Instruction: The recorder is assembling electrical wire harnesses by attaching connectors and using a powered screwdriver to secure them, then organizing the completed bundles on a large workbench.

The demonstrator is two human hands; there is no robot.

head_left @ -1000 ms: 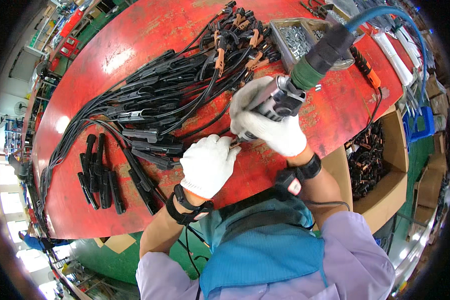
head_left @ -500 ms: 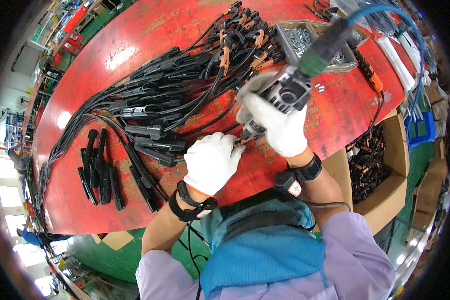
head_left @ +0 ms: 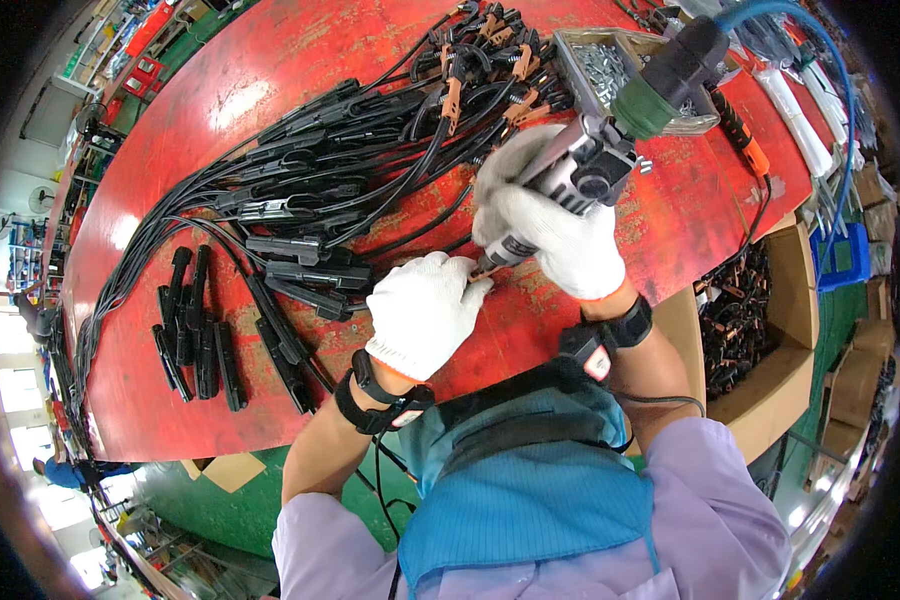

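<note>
My right hand (head_left: 560,230), in a white knit glove, is wrapped round a silver and black power screwdriver (head_left: 582,175) with a green collar and a blue hose. Its tip points down and left, meeting a small copper-coloured metal piece (head_left: 480,277) at my left fingertips. My left hand (head_left: 422,312), also gloved, pinches that piece against the red table; the fingers hide most of it. Black cables (head_left: 440,235) run close beyond my left hand. Next to it on the left lie cables with black plastic handles (head_left: 315,275), and at the far ends sit copper-coloured clamps (head_left: 452,105).
Loose black handles (head_left: 205,340) lie at the left of the red table (head_left: 210,150). A tray of screws (head_left: 600,80) stands at the back right, near an orange-handled tool (head_left: 745,145). Below the right edge, a cardboard box (head_left: 792,375) holds many copper-and-black parts.
The screwdriver's body has tilted and shifted slightly right with my right hand. My left hand stays almost in place, still pinching the piece at the tip.
</note>
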